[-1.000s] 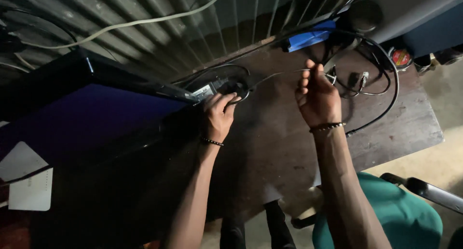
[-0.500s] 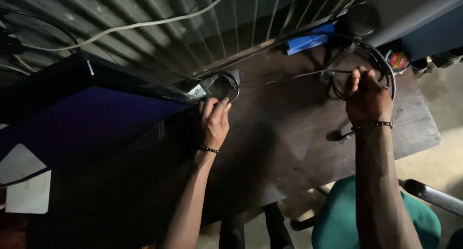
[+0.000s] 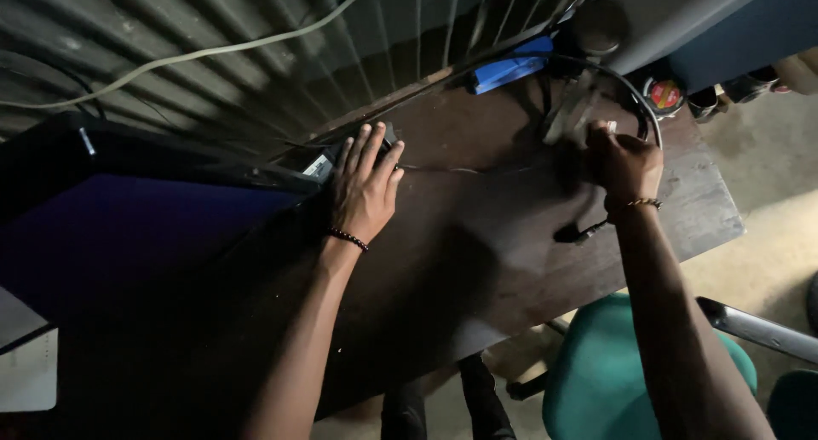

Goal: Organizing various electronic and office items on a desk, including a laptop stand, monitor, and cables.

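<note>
The left hand point(image 3: 362, 189) lies flat, fingers spread, pinning a black power adapter point(image 3: 385, 142) near the bench's point(image 3: 477, 261) back edge; the right hand point(image 3: 625, 161) grips bunched black cable point(image 3: 596, 172). Gathering goes best with the adapter held steady.

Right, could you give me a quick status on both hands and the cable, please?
Left hand flat on black power adapter. Right hand closed on black cable bundle. Thin cable lies between them on the wooden table.
</note>
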